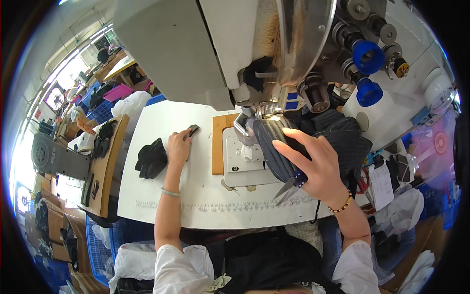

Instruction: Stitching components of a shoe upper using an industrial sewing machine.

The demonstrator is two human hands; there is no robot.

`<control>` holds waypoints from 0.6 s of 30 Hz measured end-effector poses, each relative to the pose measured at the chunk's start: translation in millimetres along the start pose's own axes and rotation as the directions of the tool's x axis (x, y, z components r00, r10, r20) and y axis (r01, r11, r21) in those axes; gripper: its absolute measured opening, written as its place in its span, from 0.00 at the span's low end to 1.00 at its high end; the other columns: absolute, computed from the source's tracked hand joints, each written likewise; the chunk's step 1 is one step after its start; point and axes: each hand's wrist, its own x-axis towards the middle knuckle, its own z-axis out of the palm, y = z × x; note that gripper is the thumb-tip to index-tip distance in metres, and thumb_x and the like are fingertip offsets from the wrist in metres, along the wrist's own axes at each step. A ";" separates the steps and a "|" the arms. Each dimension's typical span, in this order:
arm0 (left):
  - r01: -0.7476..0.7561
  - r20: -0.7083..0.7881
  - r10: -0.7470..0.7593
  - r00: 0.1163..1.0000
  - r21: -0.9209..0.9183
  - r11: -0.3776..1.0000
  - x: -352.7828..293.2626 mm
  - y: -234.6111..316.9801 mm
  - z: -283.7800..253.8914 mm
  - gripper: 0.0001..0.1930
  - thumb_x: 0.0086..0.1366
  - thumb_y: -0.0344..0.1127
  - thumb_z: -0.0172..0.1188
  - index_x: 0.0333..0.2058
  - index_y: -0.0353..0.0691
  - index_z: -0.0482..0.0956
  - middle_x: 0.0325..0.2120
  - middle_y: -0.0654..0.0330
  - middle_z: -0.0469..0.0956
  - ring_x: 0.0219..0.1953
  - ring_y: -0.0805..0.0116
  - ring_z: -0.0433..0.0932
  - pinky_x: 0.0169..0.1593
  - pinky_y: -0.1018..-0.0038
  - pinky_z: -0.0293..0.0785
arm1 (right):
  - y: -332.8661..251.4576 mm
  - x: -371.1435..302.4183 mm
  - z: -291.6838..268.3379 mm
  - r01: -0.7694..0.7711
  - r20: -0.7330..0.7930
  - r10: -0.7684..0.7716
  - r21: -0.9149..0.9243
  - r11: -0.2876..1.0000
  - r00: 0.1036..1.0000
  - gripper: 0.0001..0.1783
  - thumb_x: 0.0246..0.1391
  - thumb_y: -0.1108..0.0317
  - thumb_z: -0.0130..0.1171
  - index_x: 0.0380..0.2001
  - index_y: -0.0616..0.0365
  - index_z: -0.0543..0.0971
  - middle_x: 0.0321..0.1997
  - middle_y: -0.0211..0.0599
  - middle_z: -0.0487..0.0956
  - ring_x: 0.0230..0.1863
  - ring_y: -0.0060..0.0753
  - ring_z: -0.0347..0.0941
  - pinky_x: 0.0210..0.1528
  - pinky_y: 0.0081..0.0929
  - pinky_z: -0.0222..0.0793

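On the left part of the white sewing table, my left hand point(178, 147) has its fingertips closed on a small dark grey piece point(194, 130), whose kind I cannot make out. Just left of that hand lies a folded black fabric piece point(152, 159). My right hand point(317, 164) grips thread snips point(292, 187) in its palm, their blades sticking out toward the left. Its thumb and index finger reach over a dark, stitched, curved fabric piece point(272, 152), which sits beside the sewing head point(248, 128). More dark ribbed fabric point(342, 142) is bunched to the right of this hand.
Overhead looms the grey sewing machine body point(171, 54), with blue tension knobs point(368, 57) at upper right. A printed ruler point(220, 206) runs along the table's near edge. A wooden side table point(108, 166) stands left, with blue crates point(98, 245) below. Red-handled scissors point(363, 180) hang at right.
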 end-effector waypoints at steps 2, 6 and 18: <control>0.045 -0.005 -0.045 0.999 -0.059 0.997 -5.2 8.3 -5.4 0.16 0.60 0.36 0.60 0.48 0.52 0.81 0.36 0.55 0.78 0.43 0.57 0.75 0.49 0.66 0.70 | 4.3 8.4 -3.0 0.021 0.062 -0.019 -0.026 0.999 0.998 0.24 0.42 0.68 0.61 0.48 0.49 0.78 0.51 0.34 0.75 0.29 0.28 0.66 0.34 0.24 0.63; -0.052 -0.250 0.032 0.968 -0.071 0.996 -12.7 10.5 -16.3 0.16 0.58 0.33 0.62 0.46 0.50 0.81 0.34 0.57 0.77 0.40 0.61 0.75 0.45 0.66 0.70 | 8.4 18.0 -9.3 0.052 0.112 -0.053 0.005 0.999 0.992 0.24 0.41 0.67 0.62 0.47 0.47 0.79 0.49 0.30 0.76 0.27 0.28 0.67 0.32 0.24 0.64; -0.225 0.132 0.664 0.736 -0.877 0.424 -113.0 134.7 -111.6 0.29 0.60 0.21 0.47 0.63 0.37 0.63 0.35 0.60 0.72 0.34 0.74 0.66 0.37 0.79 0.65 | 22.0 -5.4 16.0 0.124 -0.057 -0.125 -0.016 0.992 0.991 0.24 0.44 0.68 0.56 0.49 0.50 0.79 0.47 0.31 0.76 0.23 0.23 0.64 0.27 0.22 0.60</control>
